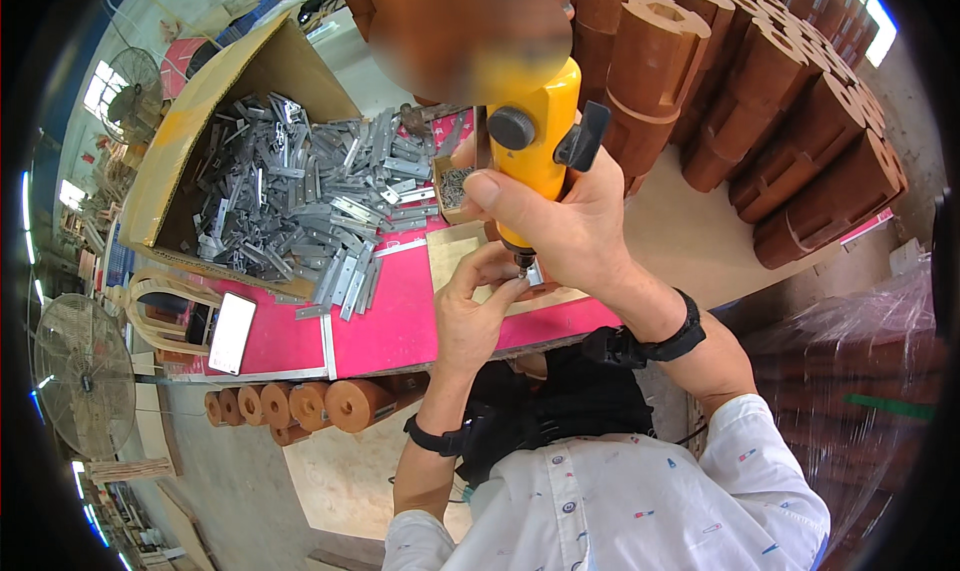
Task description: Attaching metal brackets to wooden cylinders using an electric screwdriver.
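Observation:
My right hand [575, 231] is wrapped around a yellow power screwdriver [545, 156], held upright with its bit pointing down. Beside the tip, my left hand [472, 306] is closed in a pinch; what its fingers hold is too small to make out. Under the bit, a bit of shiny metal [534, 272] shows on a reddish-brown piece, mostly hidden by my hands. Just behind, a small box of screws [455, 188] stands on the pink tabletop [390, 331]. The upper part of the screwdriver is blurred.
A tipped cardboard box [160, 186] spills grey metal strips [310, 191] at the left. Brown grooved cylinders [655, 56] stand in rows at the right. A white-screened phone [232, 333] lies near the left edge. A hammer [425, 118] rests behind the strips; round brown pieces [355, 405] sit below the tabletop.

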Motion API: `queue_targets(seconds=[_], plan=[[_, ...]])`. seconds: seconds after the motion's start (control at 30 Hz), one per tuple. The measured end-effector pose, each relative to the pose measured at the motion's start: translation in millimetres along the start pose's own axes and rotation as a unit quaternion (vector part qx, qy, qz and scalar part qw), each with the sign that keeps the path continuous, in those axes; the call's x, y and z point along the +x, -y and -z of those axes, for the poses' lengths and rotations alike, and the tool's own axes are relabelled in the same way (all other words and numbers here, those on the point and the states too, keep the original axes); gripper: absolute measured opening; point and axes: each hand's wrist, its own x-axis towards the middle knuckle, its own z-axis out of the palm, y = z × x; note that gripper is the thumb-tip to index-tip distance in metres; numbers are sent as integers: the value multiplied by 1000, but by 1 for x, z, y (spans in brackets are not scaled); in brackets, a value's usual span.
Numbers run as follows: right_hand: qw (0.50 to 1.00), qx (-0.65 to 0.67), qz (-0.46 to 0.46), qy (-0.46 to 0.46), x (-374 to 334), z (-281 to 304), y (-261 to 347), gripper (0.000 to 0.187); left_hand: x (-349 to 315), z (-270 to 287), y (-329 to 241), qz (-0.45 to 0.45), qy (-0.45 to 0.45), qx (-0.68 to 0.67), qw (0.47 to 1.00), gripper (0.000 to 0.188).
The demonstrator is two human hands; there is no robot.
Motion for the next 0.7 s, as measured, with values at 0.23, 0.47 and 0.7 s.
queue_targets(seconds=[0.23,0.47,0.7], plan=[[1000,3,3,-8,-1,2,-3,32,1,-2,1,0,2,50,999,39],[999,-25,32,-11,1,7,-10,35,3,-8,2,4,-9,15,1000,34],[995,-69,72,-11,2,11,-15,40,5,-9,1,-22,-15,89,996,30]])
